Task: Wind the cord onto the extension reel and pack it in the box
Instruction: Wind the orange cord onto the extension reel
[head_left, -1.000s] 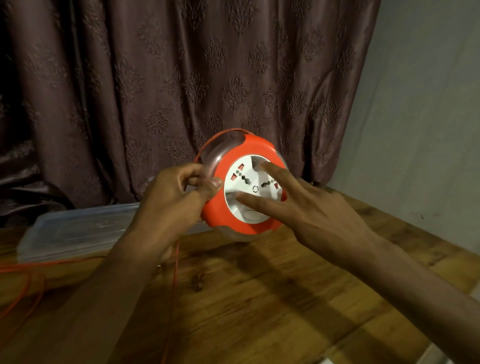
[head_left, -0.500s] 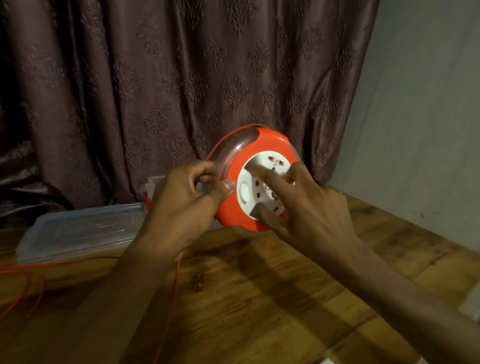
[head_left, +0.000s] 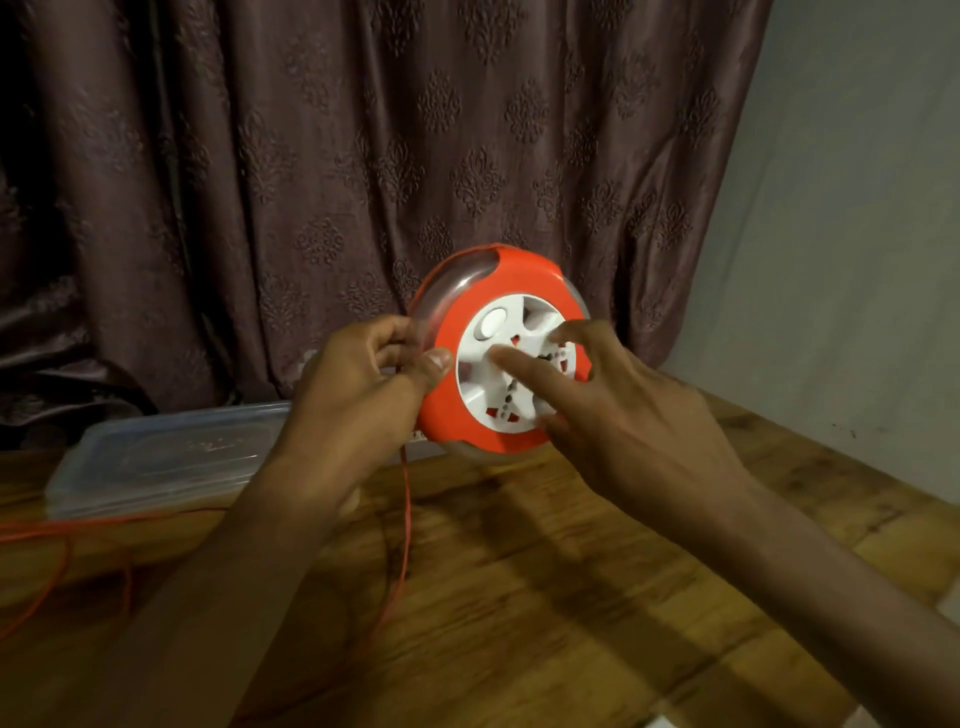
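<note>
Left hand (head_left: 358, 384) fingers clamp the reel (head_left: 498, 353) rim; right hand (head_left: 618, 410) fingers spread on its white hub. The slack cord (head_left: 405, 519) below them could snag or wind unevenly.
</note>
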